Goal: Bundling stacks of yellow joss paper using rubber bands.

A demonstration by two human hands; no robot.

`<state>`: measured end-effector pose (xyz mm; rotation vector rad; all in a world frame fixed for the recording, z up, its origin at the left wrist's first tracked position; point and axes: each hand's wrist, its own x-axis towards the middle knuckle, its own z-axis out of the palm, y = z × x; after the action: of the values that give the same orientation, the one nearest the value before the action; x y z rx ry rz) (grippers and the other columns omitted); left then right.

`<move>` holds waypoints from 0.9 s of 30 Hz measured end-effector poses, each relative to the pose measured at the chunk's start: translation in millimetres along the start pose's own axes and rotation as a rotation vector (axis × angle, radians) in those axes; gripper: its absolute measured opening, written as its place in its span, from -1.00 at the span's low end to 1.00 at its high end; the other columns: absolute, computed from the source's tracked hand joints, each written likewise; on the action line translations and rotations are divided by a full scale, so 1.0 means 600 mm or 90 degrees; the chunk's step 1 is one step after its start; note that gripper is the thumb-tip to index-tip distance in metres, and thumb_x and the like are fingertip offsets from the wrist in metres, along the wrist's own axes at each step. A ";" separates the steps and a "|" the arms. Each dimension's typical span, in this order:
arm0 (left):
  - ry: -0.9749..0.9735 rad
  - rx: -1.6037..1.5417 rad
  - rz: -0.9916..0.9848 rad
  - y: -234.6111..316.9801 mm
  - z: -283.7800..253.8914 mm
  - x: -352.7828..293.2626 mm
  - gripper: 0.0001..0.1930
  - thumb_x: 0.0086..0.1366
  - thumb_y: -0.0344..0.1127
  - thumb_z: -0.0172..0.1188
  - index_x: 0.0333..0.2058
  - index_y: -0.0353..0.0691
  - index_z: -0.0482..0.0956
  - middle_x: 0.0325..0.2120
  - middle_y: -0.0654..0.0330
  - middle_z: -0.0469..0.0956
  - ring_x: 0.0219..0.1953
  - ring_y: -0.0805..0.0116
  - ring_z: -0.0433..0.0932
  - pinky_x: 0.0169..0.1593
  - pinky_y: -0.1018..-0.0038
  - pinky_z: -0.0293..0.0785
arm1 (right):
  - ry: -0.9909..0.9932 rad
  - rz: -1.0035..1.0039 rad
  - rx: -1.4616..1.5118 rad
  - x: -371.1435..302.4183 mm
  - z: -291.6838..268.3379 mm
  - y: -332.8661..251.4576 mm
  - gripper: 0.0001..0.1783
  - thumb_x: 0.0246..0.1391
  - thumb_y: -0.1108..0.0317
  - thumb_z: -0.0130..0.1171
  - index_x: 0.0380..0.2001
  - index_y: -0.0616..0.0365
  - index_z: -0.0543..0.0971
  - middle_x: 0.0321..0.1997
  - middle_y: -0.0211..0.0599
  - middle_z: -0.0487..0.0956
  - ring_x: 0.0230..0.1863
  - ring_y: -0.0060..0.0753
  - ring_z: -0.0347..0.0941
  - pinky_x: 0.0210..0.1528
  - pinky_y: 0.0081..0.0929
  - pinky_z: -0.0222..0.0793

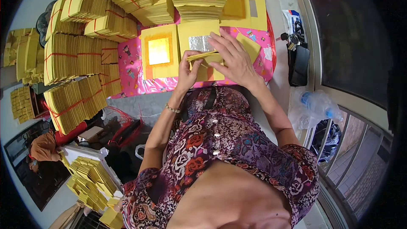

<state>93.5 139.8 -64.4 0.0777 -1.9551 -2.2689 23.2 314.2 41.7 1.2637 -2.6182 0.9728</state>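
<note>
My left hand point(188, 70) grips a thin folded wad of yellow joss paper point(203, 56) at its left end, thumb in front. At the other end of the wad is my right hand point(238, 61), fingers stretched and spread; whether its thumb touches the paper I cannot tell. Below both hands lies a yellow stack with a silver foil patch point(198, 42). Just left of it, a yellow sheet with a gold foil square in an orange border point(159, 51) lies flat. Partly behind my right hand sits a plain yellow sheet point(249, 47).
A pink patterned cloth point(127, 82) covers the table. Tied yellow bundles point(72, 59) rise along its left side, with tall stacks point(199, 0) at the back. Red ties point(271, 38) hang at the right edge. Keys point(294, 38) and a dark phone point(301, 59) lie by the window.
</note>
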 end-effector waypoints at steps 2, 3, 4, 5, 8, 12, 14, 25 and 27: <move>0.008 0.032 0.011 0.001 0.000 0.000 -0.85 0.29 -0.53 0.07 -0.17 -0.29 0.37 -0.25 0.21 0.47 -0.20 0.49 0.45 -0.10 0.56 0.39 | -0.012 -0.024 -0.049 0.004 0.002 -0.008 -0.26 -0.08 0.25 0.28 0.20 0.09 0.29 0.28 -0.26 0.28 0.36 -0.12 0.07 0.36 -0.05 -0.03; 0.012 0.063 0.023 0.003 0.001 0.001 -0.85 0.29 -0.54 0.07 -0.17 -0.29 0.37 -0.25 0.21 0.47 -0.20 0.49 0.45 -0.10 0.56 0.39 | -0.068 -0.023 -0.076 0.000 0.011 -0.006 -0.20 -0.11 0.23 0.30 0.24 0.08 0.25 0.32 -0.27 0.23 0.40 -0.13 0.00 0.38 0.04 -0.15; 0.011 0.063 0.023 0.005 0.001 0.000 -0.85 0.29 -0.54 0.07 -0.17 -0.29 0.37 -0.25 0.21 0.47 -0.20 0.49 0.45 -0.10 0.56 0.39 | -0.123 -0.022 -0.104 -0.002 0.016 -0.005 -0.14 -0.13 0.21 0.31 0.27 0.07 0.21 0.36 -0.27 0.18 0.43 -0.14 -0.07 0.41 0.13 -0.27; 0.016 0.058 0.005 0.005 0.001 -0.001 -0.85 0.29 -0.54 0.08 -0.17 -0.29 0.37 -0.26 0.20 0.47 -0.20 0.49 0.45 -0.10 0.56 0.39 | -0.125 -0.023 -0.103 0.000 0.015 -0.005 -0.14 -0.13 0.21 0.31 0.27 0.07 0.21 0.36 -0.27 0.18 0.43 -0.14 -0.07 0.41 0.13 -0.27; 0.021 0.053 0.000 0.005 0.002 -0.001 -0.84 0.29 -0.54 0.08 -0.17 -0.29 0.37 -0.26 0.20 0.47 -0.20 0.48 0.45 -0.10 0.56 0.40 | -0.131 -0.030 -0.125 0.004 0.010 -0.008 -0.11 -0.17 0.19 0.33 0.27 0.07 0.21 0.35 -0.26 0.19 0.42 -0.14 -0.05 0.39 0.19 -0.26; 0.017 0.045 0.024 0.003 0.002 -0.002 -0.84 0.29 -0.54 0.08 -0.17 -0.31 0.37 -0.26 0.20 0.47 -0.19 0.48 0.45 -0.10 0.56 0.40 | -0.127 -0.030 -0.130 0.002 0.008 -0.016 -0.10 -0.17 0.19 0.34 0.27 0.08 0.20 0.36 -0.26 0.18 0.42 -0.12 -0.05 0.39 0.18 -0.26; 0.013 0.065 0.028 0.007 0.002 -0.002 -0.85 0.29 -0.54 0.08 -0.17 -0.31 0.37 -0.25 0.19 0.47 -0.20 0.48 0.45 -0.10 0.56 0.40 | -0.119 -0.018 -0.128 0.001 0.007 -0.017 -0.10 -0.17 0.19 0.34 0.27 0.09 0.20 0.36 -0.26 0.18 0.42 -0.12 -0.05 0.39 0.18 -0.26; 0.015 0.016 -0.083 0.064 0.011 0.012 -0.71 0.31 -0.47 0.10 -0.02 -0.33 0.35 -0.20 0.18 0.51 -0.19 0.49 0.48 -0.09 0.56 0.41 | -0.028 0.287 0.465 -0.030 0.029 0.057 -0.34 0.04 0.29 0.28 0.18 0.20 0.28 0.00 -0.17 0.52 -0.06 -0.34 0.51 -0.01 -0.44 0.43; -0.022 -0.042 -0.085 0.083 0.018 0.015 -0.61 0.31 -0.45 0.09 0.09 -0.35 0.28 -0.10 0.13 0.50 -0.08 0.44 0.48 -0.02 0.53 0.41 | 0.006 0.318 0.632 -0.033 0.040 0.049 -0.44 0.10 0.29 0.24 0.12 0.26 0.35 -0.11 -0.31 0.57 -0.16 -0.54 0.50 -0.10 -0.55 0.44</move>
<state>87.0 142.1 -12.9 0.1691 -1.9452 -2.4313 19.5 327.6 1.1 0.6084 -2.5004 2.5362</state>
